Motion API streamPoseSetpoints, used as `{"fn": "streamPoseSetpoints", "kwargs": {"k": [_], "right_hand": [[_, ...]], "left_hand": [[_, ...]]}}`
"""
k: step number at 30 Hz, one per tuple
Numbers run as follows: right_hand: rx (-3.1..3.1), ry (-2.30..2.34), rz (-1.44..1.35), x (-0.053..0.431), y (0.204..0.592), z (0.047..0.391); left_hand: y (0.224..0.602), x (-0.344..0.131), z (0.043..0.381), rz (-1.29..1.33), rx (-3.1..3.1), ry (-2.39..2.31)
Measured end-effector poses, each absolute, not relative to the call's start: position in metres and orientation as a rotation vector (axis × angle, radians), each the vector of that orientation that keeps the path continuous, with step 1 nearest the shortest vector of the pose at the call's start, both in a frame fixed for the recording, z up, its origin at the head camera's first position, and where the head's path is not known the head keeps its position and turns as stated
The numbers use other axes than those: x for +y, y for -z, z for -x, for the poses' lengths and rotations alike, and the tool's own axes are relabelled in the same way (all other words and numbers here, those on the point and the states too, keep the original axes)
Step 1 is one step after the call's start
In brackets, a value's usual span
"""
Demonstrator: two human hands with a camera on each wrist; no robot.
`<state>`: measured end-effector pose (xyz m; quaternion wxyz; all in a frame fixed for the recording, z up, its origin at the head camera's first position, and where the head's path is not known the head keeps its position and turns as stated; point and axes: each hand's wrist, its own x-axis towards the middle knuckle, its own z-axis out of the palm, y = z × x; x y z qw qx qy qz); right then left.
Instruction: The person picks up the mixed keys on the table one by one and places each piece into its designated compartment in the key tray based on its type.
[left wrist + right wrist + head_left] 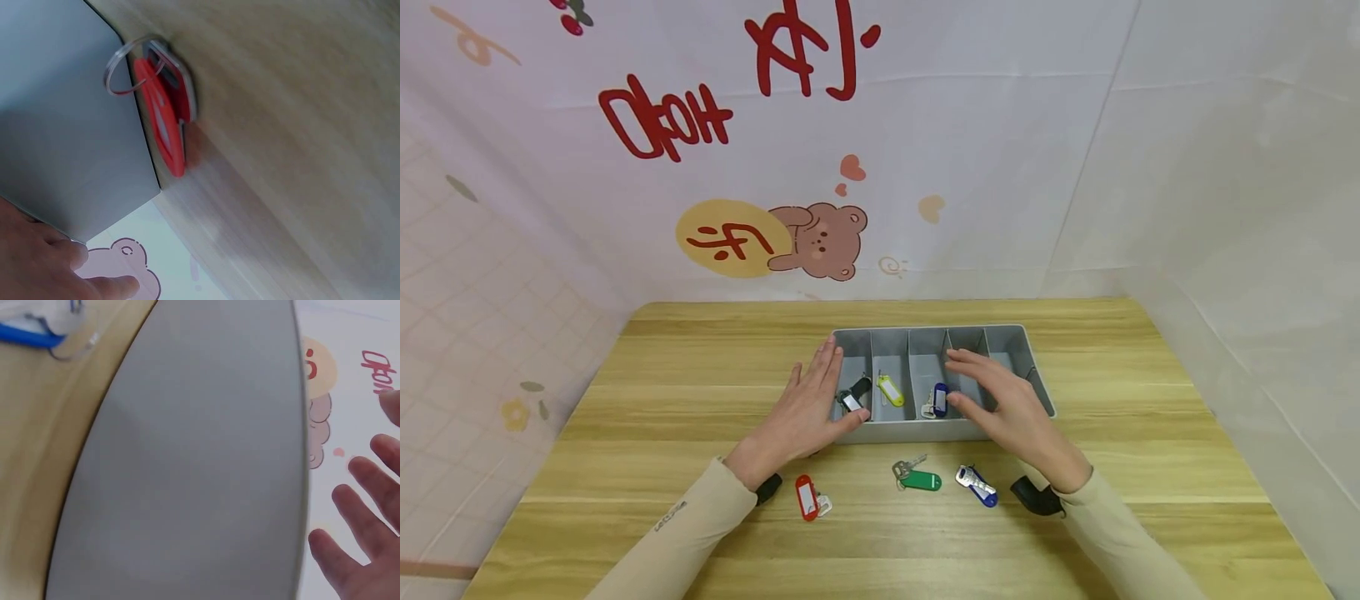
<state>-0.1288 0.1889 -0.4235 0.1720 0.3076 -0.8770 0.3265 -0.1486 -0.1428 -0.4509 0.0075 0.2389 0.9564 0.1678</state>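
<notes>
A grey divided tray (917,431) holds several tagged keys. My left hand (808,404) lies over its left end with straight fingers, partly covering a black key tag (852,402) in the leftmost compartment. Above the right half hovers my right hand (1018,408), fingers apart and nothing held. Near its thumb is a dark blue key tag (940,400) with a key; a yellow key tag (891,390) lies one compartment to the left. In the left wrist view, a red key tag (161,119) with a ring and key is beside the tray wall (69,125).
In front of the tray, a red key tag (806,497), a green key tag (921,480) and a blue key tag (981,492) lie with keys on the wooden table (910,550). A printed white backdrop (985,150) stands behind the table.
</notes>
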Motion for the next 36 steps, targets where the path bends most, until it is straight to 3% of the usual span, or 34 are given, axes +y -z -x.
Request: {"fn": "streamPoseSetpoints", "kwargs": {"k": [19, 36], "right_hand": [[-2.519, -1.09, -0.975, 0.227, 0.421, 0.083], [-2.69, -1.357, -0.949, 0.24, 0.455, 0.074]], "left_hand": [[0.447, -0.143, 0.147, -0.749, 2.982, -0.53], [0.447, -0.143, 0.148, -0.748, 2.98, -0.536]]}}
